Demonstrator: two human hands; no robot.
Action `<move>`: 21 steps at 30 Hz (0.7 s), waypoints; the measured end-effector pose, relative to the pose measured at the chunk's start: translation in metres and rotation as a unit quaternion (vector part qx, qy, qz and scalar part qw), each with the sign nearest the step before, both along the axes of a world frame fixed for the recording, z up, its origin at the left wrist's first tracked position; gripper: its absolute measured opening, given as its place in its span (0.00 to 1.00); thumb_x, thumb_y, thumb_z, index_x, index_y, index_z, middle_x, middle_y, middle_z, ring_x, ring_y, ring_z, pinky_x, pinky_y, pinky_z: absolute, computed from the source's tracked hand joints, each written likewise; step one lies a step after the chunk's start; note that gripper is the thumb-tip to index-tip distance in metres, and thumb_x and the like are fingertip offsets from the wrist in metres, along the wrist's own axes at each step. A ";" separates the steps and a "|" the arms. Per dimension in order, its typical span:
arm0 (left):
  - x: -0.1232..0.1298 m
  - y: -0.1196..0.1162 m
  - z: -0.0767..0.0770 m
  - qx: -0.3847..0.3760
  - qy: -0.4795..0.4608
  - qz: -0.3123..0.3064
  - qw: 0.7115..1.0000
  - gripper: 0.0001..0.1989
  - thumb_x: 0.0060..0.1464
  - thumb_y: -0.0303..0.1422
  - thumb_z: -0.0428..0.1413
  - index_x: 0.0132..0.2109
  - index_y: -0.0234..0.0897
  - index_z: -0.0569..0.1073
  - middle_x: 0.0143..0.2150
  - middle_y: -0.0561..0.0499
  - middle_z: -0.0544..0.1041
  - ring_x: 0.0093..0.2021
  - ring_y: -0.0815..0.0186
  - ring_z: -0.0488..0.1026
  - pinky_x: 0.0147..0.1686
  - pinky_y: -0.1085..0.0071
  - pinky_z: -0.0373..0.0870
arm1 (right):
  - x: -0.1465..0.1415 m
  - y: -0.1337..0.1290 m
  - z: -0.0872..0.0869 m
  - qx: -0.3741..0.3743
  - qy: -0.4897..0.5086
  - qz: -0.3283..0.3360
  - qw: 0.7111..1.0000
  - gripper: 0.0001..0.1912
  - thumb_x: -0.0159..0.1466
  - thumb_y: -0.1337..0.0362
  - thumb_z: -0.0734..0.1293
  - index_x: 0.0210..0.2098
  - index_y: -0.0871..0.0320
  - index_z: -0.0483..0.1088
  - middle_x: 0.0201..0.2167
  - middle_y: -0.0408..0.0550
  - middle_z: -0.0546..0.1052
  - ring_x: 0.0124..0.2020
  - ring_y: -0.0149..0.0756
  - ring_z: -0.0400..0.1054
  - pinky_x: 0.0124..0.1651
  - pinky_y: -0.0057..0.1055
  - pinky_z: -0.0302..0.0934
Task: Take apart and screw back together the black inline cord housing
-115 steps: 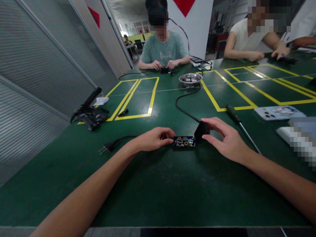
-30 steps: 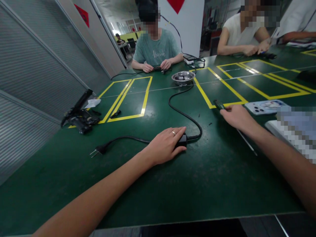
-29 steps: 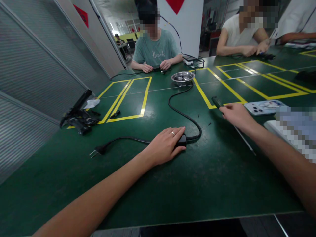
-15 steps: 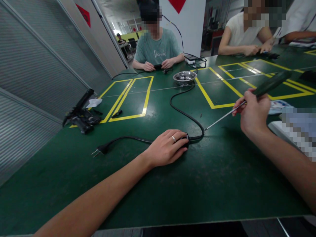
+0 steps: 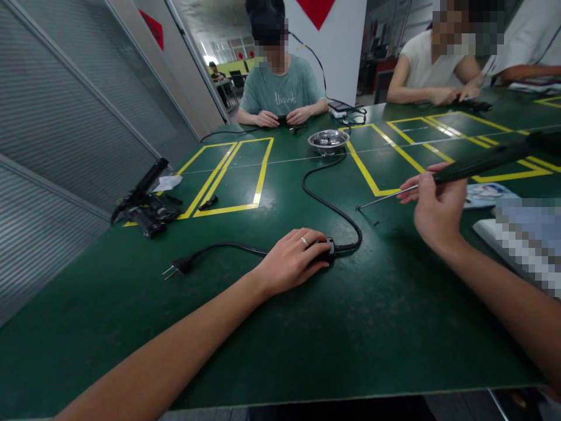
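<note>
My left hand [image 5: 294,261] is wrapped over a small black box [image 5: 328,250] on a black cable [image 5: 332,206], pressing it to the green table [image 5: 280,345]. To the left, the cable ends in a two-pin plug [image 5: 181,266]. My right hand [image 5: 439,207] grips a screwdriver [image 5: 477,165] with a dark green handle and a long thin shaft. Its tip is at a small dark screw-like piece [image 5: 357,209] on the table, beyond the cable's bend. Another tiny dark piece [image 5: 376,223] lies near it.
A metal bowl [image 5: 328,140] with small parts stands past the cable. Black parts [image 5: 146,204] lie at the left, a booklet [image 5: 491,194] and a pale object [image 5: 511,251] at the right. Two people work across the table, with another at the far right.
My right hand and the screwdriver have moved left and away from me, the tip going from beside the cable's bend to the small dark piece. My left hand has shifted slightly left, showing more of the box.
</note>
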State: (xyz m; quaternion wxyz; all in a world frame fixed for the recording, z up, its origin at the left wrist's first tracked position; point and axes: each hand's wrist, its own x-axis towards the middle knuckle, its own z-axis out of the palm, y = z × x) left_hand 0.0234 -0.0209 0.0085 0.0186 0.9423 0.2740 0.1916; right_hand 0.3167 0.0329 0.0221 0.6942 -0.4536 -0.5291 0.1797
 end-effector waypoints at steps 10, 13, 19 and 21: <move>-0.001 0.001 -0.003 -0.002 -0.006 -0.002 1.000 0.16 0.63 0.36 0.51 0.56 0.37 0.66 0.53 0.42 0.71 0.53 0.57 0.68 0.50 0.56 0.69 | 0.001 0.004 0.003 -0.006 0.071 0.012 0.997 0.08 0.64 0.63 0.62 0.41 0.55 0.58 0.24 0.40 0.74 0.20 0.29 0.69 0.25 0.27 0.64; -0.002 0.001 -0.003 -0.004 -0.004 0.000 1.000 0.16 0.63 0.36 0.51 0.56 0.37 0.66 0.53 0.42 0.70 0.53 0.57 0.68 0.51 0.56 0.68 | 0.004 0.008 0.004 -0.023 0.121 0.017 0.992 0.07 0.63 0.63 0.62 0.39 0.55 0.58 0.22 0.40 0.74 0.18 0.30 0.68 0.22 0.27 0.64; -0.001 0.000 -0.002 -0.010 -0.002 0.005 1.000 0.16 0.63 0.36 0.51 0.56 0.37 0.65 0.54 0.42 0.70 0.53 0.57 0.68 0.51 0.56 0.68 | 0.002 0.006 0.006 -0.099 0.209 0.055 0.971 0.04 0.61 0.64 0.61 0.35 0.57 0.60 0.19 0.42 0.73 0.16 0.32 0.68 0.21 0.29 0.65; 0.000 0.000 -0.001 -0.015 0.000 0.010 1.000 0.17 0.63 0.37 0.51 0.57 0.37 0.65 0.55 0.41 0.69 0.54 0.56 0.68 0.52 0.55 0.68 | -0.002 0.002 0.006 -0.117 0.226 0.077 0.964 0.04 0.61 0.65 0.61 0.31 0.58 0.62 0.19 0.43 0.73 0.17 0.32 0.68 0.22 0.29 0.65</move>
